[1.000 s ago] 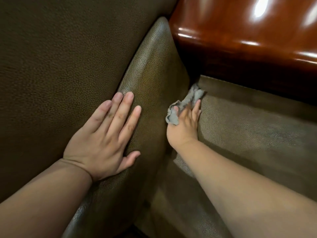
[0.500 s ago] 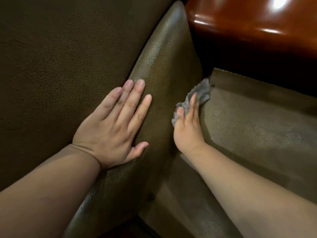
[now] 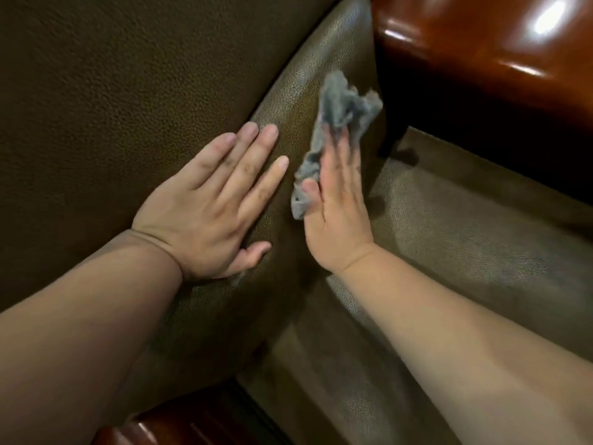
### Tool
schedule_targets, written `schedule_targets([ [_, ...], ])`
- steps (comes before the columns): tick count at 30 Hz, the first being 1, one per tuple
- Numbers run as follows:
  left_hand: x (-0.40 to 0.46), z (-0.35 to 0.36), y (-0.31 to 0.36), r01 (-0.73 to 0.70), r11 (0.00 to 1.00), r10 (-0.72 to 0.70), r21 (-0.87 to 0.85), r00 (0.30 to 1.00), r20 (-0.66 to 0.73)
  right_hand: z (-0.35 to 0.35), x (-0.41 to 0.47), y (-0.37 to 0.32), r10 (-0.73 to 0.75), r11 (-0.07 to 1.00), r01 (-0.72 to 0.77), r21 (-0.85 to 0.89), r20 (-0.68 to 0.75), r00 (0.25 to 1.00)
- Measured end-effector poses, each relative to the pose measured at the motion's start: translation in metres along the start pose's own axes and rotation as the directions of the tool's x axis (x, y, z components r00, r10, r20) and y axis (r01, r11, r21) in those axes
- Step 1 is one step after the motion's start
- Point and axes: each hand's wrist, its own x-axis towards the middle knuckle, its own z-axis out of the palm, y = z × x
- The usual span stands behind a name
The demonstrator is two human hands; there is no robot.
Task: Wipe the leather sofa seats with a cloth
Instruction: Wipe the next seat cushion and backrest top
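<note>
A crumpled grey cloth [image 3: 343,104] lies against the rounded side edge [image 3: 288,91] of a brown leather seat cushion [image 3: 112,107]. My right hand [image 3: 340,213] presses the cloth onto that edge with straight fingers, and its thumb lies on the cloth's lower end. The fingertips are blurred. My left hand [image 3: 211,207] rests flat on the cushion's top, fingers spread and straight, just left of the right hand. To the right, lower down, is a lighter leather seat surface [image 3: 465,236].
A glossy red-brown wooden armrest [image 3: 497,53] stands at the top right, with a dark gap below it. More polished wood frame [image 3: 179,425] shows at the bottom edge. Both forearms cross the lower half of the view.
My right hand has moved the cloth up from the corner of the lower seat onto the cushion's side edge. The left hand stays flat on the cushion.
</note>
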Motion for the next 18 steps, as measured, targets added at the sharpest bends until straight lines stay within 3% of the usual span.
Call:
schedule_targets([
  [3,0.000,0.001,-0.001,-0.004,1.000,0.004,0.006,1.000,-0.001,0.016,-0.029,0.011,0.309,0.949,-0.313,0.045,0.068,0.949],
  [5,0.000,-0.001,0.001,-0.006,1.000,0.006,0.023,1.000,0.019,0.023,-0.035,0.000,0.393,0.913,-0.399,0.078,0.081,0.916],
  [9,-0.002,-0.007,0.000,0.009,0.999,-0.012,0.052,0.998,0.057,0.028,-0.050,-0.032,0.347,0.930,-0.358,0.086,0.119,0.930],
  [13,-0.005,-0.033,0.011,0.108,0.990,-0.126,0.094,0.968,0.218,0.035,-0.105,-0.050,0.346,0.929,-0.370,0.019,0.317,0.883],
  [15,-0.051,-0.043,0.025,0.149,0.988,-0.154,0.040,0.948,0.277,0.041,-0.129,-0.052,0.374,0.920,-0.389,-0.034,0.369,0.851],
  [18,-0.147,-0.043,0.052,0.063,0.993,-0.035,-0.096,0.962,0.271,0.052,-0.138,-0.063,0.358,0.933,-0.348,-0.092,0.337,0.871],
])
